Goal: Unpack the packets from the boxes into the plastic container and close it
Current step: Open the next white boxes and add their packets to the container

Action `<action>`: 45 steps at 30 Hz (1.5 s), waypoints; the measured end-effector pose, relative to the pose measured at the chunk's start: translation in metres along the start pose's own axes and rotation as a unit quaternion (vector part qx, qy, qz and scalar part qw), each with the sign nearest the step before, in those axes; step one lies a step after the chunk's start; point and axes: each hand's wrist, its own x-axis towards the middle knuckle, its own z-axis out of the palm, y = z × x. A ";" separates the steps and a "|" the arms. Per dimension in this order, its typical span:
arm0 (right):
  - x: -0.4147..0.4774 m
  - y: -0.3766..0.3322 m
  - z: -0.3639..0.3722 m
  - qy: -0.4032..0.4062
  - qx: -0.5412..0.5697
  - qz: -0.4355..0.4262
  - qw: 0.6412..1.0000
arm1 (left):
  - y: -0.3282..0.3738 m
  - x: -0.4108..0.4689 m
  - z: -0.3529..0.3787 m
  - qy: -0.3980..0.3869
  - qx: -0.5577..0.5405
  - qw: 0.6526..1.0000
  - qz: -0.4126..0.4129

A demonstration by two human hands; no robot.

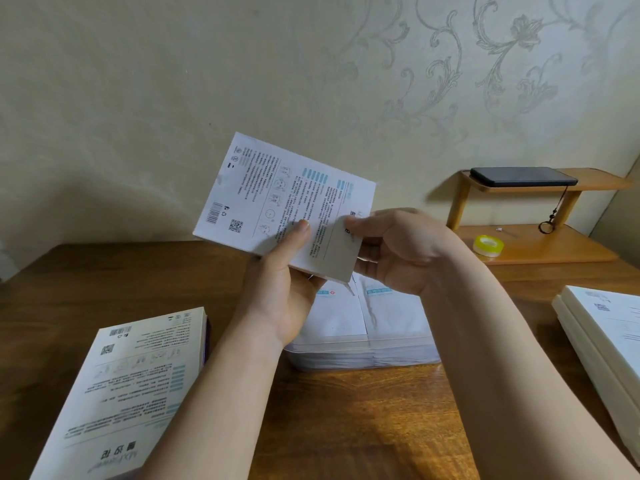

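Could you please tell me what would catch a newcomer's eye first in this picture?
The white printed cardboard box held up at centre, gripped by the left hand while the right hand pinches its open end flap. Beneath it sits a clear plastic container holding white packets, on the brown wooden table.

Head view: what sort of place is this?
Probably a room in a home: cream wallpaper with an embossed floral pattern, a dark brown wooden table, and a small light wooden shelf holding a black phone and a yellow tape roll.
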 end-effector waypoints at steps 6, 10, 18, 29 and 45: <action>-0.004 -0.004 0.000 0.003 0.053 -0.025 0.998 | 0.004 0.000 0.001 0.049 -0.076 0.996 -0.022; -0.004 -0.010 -0.010 0.108 -0.015 -0.139 0.984 | 0.006 0.002 -0.002 0.105 -0.117 0.987 -0.033; -0.011 -0.016 -0.033 -0.010 -0.096 -0.219 0.971 | 0.007 0.001 -0.001 0.112 -0.132 0.984 -0.032; -0.005 -0.016 -0.057 0.114 -0.026 -0.302 0.946 | 0.015 0.003 -0.004 0.129 -0.120 0.984 0.002; 0.042 0.052 -0.011 0.189 -0.337 -0.052 0.921 | 0.017 0.005 -0.013 0.157 -0.122 0.980 0.028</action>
